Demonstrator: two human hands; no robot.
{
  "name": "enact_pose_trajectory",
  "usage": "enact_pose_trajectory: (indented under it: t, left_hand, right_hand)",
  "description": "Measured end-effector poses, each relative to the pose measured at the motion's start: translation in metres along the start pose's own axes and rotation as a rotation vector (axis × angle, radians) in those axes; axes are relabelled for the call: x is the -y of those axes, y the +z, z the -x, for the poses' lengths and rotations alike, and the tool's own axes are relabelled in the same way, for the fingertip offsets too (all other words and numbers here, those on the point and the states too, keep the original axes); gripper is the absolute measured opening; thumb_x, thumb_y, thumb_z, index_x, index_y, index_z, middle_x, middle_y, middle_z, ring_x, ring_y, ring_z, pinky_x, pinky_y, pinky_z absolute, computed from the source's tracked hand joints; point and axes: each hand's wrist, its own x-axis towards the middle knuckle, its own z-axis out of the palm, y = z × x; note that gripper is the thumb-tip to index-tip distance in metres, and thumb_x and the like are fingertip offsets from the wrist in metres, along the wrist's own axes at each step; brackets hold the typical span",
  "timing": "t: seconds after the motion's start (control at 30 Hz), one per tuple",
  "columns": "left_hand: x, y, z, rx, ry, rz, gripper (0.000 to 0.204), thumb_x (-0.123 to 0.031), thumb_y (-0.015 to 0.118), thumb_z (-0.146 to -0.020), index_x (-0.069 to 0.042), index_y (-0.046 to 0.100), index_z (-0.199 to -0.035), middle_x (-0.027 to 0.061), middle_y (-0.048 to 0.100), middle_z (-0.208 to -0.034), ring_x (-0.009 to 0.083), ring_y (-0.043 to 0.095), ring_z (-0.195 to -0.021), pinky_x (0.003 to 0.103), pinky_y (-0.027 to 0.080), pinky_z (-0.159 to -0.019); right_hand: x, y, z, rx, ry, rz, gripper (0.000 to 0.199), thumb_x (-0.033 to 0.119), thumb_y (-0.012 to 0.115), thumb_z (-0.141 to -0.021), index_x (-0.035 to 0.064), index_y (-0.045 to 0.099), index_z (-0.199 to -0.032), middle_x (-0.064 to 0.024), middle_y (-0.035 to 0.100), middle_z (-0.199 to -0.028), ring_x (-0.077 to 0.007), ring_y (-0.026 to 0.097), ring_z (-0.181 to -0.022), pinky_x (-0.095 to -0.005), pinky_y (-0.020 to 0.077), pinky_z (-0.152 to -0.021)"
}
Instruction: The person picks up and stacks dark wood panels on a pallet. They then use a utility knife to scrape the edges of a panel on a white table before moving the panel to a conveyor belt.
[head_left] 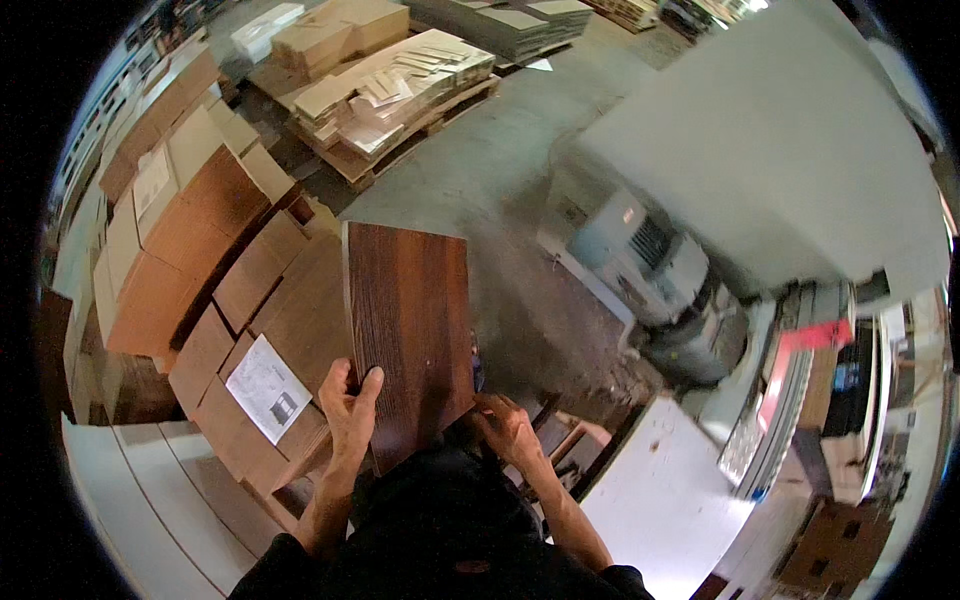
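I hold a dark brown wood-grain panel (408,330) out in front of me, its long side running away from me. My left hand (350,405) grips its near left edge, thumb on top. My right hand (508,428) holds the near right corner from below. The panel hangs over stacked brown cardboard boxes (265,300); one of them bears a white paper label (266,388).
More cardboard boxes (170,215) are piled at the left. A wooden pallet of flat cartons (395,95) stands on the concrete floor (520,300) ahead. A grey machine (640,255) and a white work surface (660,495) are at the right.
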Motion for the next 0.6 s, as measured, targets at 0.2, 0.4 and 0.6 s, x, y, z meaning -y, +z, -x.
enact_pose_trajectory:
  t: [0.2,0.4,0.6]
  left_hand:
    - [0.015,0.068,-0.089,-0.084,-0.064,0.002,0.024,-0.016,0.07,-0.09,-0.003,0.052,-0.082,-0.0025,0.047,-0.066,0.0063,0.04,-0.06,0.026,0.034,-0.051]
    - [-0.007,0.142,-0.215,-0.14,-0.11,-0.057,0.02,-0.014,0.069,-0.09,0.001,0.055,-0.089,0.0035,0.054,-0.07,0.0092,0.045,-0.062,0.027,0.04,-0.053]
    - [-0.06,0.193,-0.332,-0.188,-0.089,-0.16,0.02,-0.013,0.068,-0.092,0.004,0.06,-0.101,0.0098,0.063,-0.08,0.0121,0.052,-0.067,0.027,0.044,-0.058]
  right_hand:
    - [-0.06,-0.023,-0.153,0.104,-0.029,-0.026,0.03,0.007,0.066,-0.092,-0.0014,0.064,-0.12,-0.021,0.069,-0.111,-0.0307,0.071,-0.097,-0.0389,0.0579,-0.081]
    - [-0.1,-0.075,-0.328,0.302,-0.003,-0.027,0.029,0.015,0.063,-0.095,0.0007,0.065,-0.12,-0.0186,0.071,-0.105,-0.0282,0.071,-0.095,-0.0379,0.057,-0.081]
    - [-0.111,-0.124,-0.499,0.205,0.248,-0.246,0.031,0.02,0.064,-0.095,-0.0002,0.065,-0.118,-0.0139,0.072,-0.103,-0.0236,0.069,-0.094,-0.0364,0.0547,-0.083]
